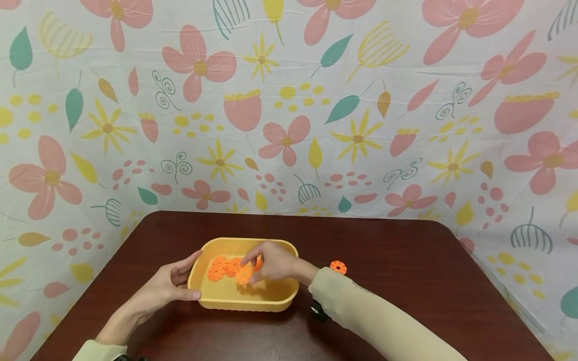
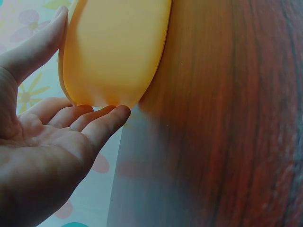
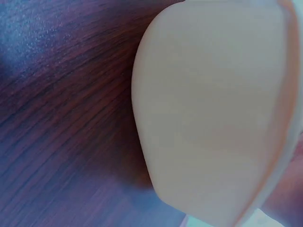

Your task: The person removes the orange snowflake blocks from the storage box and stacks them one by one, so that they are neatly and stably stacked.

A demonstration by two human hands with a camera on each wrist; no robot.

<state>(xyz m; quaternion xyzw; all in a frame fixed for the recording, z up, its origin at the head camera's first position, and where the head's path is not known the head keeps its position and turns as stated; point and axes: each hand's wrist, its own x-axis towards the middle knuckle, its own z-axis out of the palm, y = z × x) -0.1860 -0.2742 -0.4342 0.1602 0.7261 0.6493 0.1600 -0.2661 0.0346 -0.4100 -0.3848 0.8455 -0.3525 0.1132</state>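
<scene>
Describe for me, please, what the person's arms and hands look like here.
The left hand and right hand are ungloved. The left sleeve and right sleeve are pale yellow-green. A black device shows at the right wrist, and a dark one, mostly cut off, at the left.

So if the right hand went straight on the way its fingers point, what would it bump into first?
Probably the loose orange discs in the yellow tray, just left of the pinched disc at the right hand, or maybe the tray's floor; depth is unclear.
</scene>
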